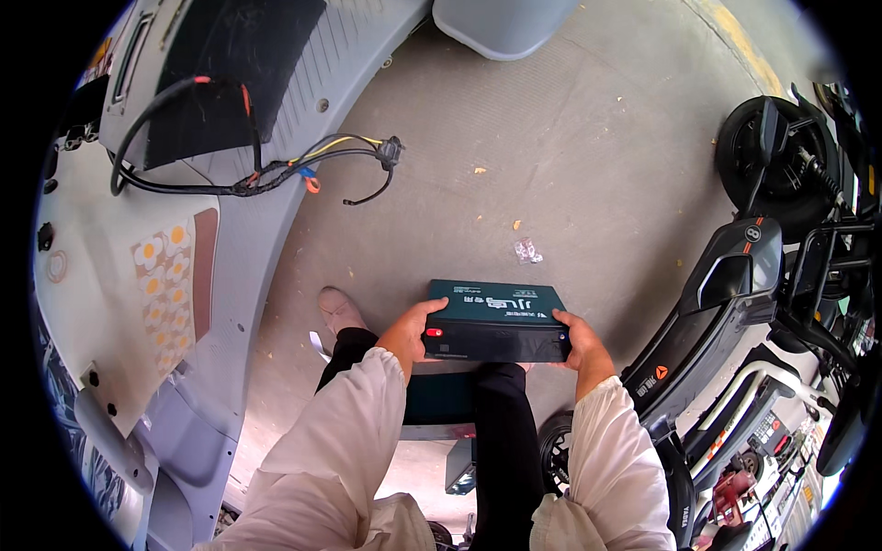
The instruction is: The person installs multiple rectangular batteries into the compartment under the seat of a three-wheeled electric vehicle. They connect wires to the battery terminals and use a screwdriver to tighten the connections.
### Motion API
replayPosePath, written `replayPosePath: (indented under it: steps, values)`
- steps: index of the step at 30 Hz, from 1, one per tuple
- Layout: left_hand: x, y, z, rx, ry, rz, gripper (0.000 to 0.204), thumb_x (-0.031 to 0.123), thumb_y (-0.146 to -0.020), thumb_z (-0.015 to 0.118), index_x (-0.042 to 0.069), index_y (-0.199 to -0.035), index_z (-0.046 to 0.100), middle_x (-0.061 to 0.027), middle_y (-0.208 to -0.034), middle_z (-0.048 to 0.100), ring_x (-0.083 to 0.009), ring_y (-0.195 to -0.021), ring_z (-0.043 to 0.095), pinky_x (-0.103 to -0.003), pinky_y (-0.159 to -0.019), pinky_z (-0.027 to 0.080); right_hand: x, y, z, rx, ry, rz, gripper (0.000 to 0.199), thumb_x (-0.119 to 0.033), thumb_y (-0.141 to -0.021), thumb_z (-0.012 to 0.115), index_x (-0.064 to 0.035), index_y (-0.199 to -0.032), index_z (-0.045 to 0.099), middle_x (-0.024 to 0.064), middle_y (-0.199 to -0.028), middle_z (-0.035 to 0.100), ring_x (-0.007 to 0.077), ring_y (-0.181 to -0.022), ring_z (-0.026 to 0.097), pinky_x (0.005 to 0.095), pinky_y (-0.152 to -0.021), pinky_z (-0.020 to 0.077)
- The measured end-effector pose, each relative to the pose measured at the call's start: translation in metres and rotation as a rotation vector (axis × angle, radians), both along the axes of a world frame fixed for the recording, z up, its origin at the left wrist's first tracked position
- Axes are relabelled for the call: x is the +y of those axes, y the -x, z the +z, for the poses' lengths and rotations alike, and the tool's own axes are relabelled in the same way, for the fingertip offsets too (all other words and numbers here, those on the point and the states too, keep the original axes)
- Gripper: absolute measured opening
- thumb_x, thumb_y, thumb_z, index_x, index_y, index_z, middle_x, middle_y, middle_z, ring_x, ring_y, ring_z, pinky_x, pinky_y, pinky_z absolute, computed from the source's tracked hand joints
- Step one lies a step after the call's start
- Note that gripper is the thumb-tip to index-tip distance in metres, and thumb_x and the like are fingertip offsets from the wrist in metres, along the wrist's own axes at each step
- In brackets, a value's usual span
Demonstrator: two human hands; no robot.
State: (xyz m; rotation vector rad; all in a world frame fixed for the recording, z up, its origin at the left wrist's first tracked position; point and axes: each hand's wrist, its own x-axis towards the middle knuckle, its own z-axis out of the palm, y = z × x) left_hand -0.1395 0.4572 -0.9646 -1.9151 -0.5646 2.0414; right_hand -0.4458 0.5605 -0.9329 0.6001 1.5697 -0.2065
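Scooter body: far to your left lies a pale grey scooter shell with its deck open, a patch patterned with orange-and-white flowers on its near panel.
Black mat: a dark mat covers the upper part of that shell.
Wiring: a bundle of black, red and yellow cables loops across the shell and ends in a dark plug hanging over the concrete floor.
Shoe: your foot in a light shoe stands on the floor just left of the box.
Left hand: your left hand is closed around the left end of the battery box, thumb on top, fingers under it, sleeve white.
Battery box: the dark green battery box with a black front face sits level between your two hands, held up in front of your black-trousered legs, above another dark box partly hidden below.
Wrapper: a small clear scrap lies on the floor just beyond the box.
Right hand: your right hand clasps the right end of the box in the same way.
Parked scooters: to your right stands a row of black scooters, the nearest one's nose close to your right arm, a tyre showing farther up.
Grey tub: a grey rounded container sits at the top edge.
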Motion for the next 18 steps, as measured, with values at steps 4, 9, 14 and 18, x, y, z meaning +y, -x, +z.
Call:
replayPosePath:
  steps: [4,9,14,18]
  values:
    - [0.022,-0.01,-0.006,0.053,0.06,0.203,0.053,0.038,-0.082,0.077,0.007,-0.12,0.059,-0.0139,-0.119,0.064,-0.0316,-0.107,0.064,-0.054,-0.094,0.05,0.02,-0.006,0.001,-0.02,0.124,-0.035,0.047,-0.046,-0.093,0.058,-0.0186,-0.131,0.054,0.0049,-0.119,0.065,0.0217,-0.1,0.065,0.0495,-0.083,0.0512]
    - [0.061,-0.049,0.06,0.141,0.298,0.236,0.043,0.034,-0.089,0.07,0.006,-0.12,0.058,-0.011,-0.115,0.066,-0.0282,-0.104,0.066,-0.049,-0.091,0.055,0.071,-0.043,0.056,0.036,0.433,-0.132,0.061,-0.037,-0.097,0.056,-0.0189,-0.152,0.036,0.005,-0.13,0.061,0.0185,-0.106,0.063,0.038,-0.084,0.0543]
    - [0.097,-0.114,0.237,0.142,0.332,0.2,0.047,0.035,-0.09,0.07,0.001,-0.122,0.059,-0.0098,-0.115,0.066,-0.022,-0.104,0.064,-0.038,-0.092,0.052,0.089,-0.101,0.229,-0.031,0.411,-0.219,0.064,-0.026,-0.099,0.055,-0.0101,-0.154,0.028,0.0096,-0.135,0.055,0.0207,-0.12,0.056,0.0376,-0.097,0.0483]
    - [0.095,-0.129,0.434,0.076,0.505,0.127,0.07,0.033,-0.087,0.071,-0.006,-0.139,0.043,-0.0159,-0.126,0.06,-0.0241,-0.115,0.059,-0.037,-0.1,0.045,0.105,-0.127,0.394,0.039,0.596,-0.221,0.063,-0.019,-0.098,0.053,-0.0071,-0.154,0.028,0.0126,-0.142,0.05,0.0242,-0.124,0.053,0.0399,-0.106,0.0422]
